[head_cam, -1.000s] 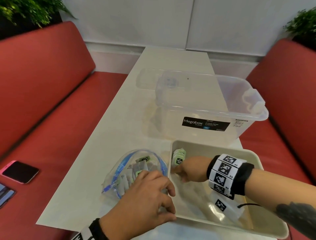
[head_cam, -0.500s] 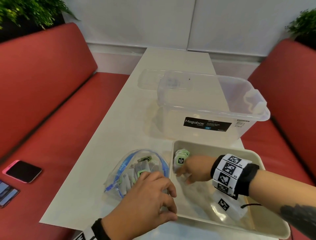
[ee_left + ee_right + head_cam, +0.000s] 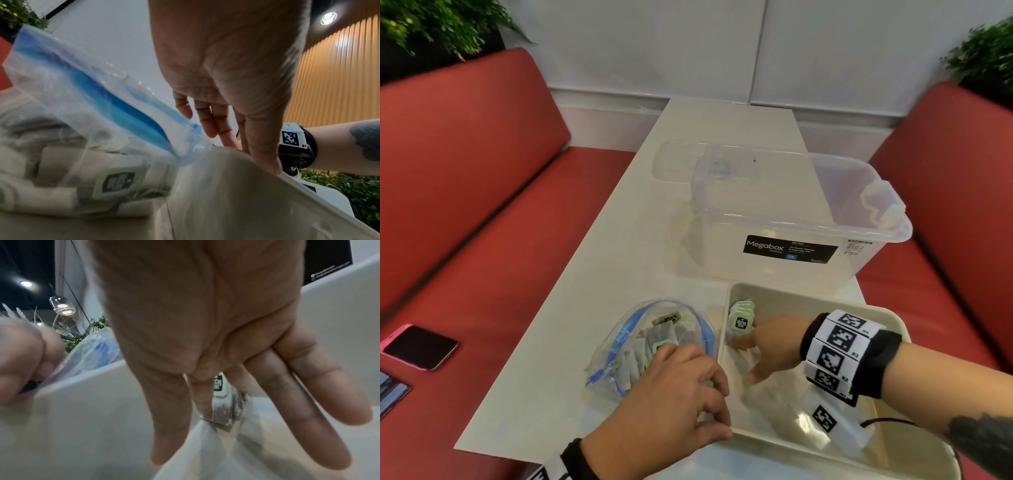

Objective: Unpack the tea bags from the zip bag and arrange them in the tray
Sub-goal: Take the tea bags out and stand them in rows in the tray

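Observation:
A clear zip bag (image 3: 650,346) with a blue zipper lies open on the table, left of the tray, with several tea bags (image 3: 117,180) inside. My left hand (image 3: 678,394) lies over the bag's near right side. Its curled fingers (image 3: 30,361) pinch the bag's plastic at the left rim of the beige tray (image 3: 825,301). In the tray's far left corner stands a small stack of green-tagged tea bags (image 3: 741,320). My right hand (image 3: 763,346) is inside the tray beside them. Its fingers are straight and its fingertips touch the stack (image 3: 220,386).
A clear Megabox storage box (image 3: 791,219) stands just behind the tray, with its lid (image 3: 674,164) lying further back. Red benches run along both sides of the table. Two phones (image 3: 421,346) lie on the left bench.
My right hand has drawn back slightly from the tea bag stack and its thumb has spread out. My left hand has stayed on the zip bag.

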{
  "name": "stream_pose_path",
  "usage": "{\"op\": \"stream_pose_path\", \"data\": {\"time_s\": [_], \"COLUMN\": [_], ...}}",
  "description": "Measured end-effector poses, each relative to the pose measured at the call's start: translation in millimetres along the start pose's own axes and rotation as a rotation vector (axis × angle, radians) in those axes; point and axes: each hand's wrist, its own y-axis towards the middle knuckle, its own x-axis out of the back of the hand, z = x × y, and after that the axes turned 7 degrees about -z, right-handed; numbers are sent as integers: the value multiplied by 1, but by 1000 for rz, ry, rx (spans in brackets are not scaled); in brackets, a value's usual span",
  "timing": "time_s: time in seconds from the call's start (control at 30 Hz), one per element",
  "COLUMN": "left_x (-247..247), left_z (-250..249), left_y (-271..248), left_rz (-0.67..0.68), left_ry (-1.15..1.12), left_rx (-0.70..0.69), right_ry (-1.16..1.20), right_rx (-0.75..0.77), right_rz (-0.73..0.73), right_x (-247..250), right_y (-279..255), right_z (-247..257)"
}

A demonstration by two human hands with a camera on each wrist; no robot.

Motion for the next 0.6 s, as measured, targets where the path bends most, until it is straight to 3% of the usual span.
{"op": "stream_pose_path", "data": {"time_s": [0.6], "left_x": [2], "left_z": [-4], "left_y": [1], "left_rz": [18], "left_ry": [24], "left_rx": [-4], "right_ry": [-67], "right_rx": [8], "right_rz": [82], "right_x": [10], "right_y": [-6], "right_z": [4]}}
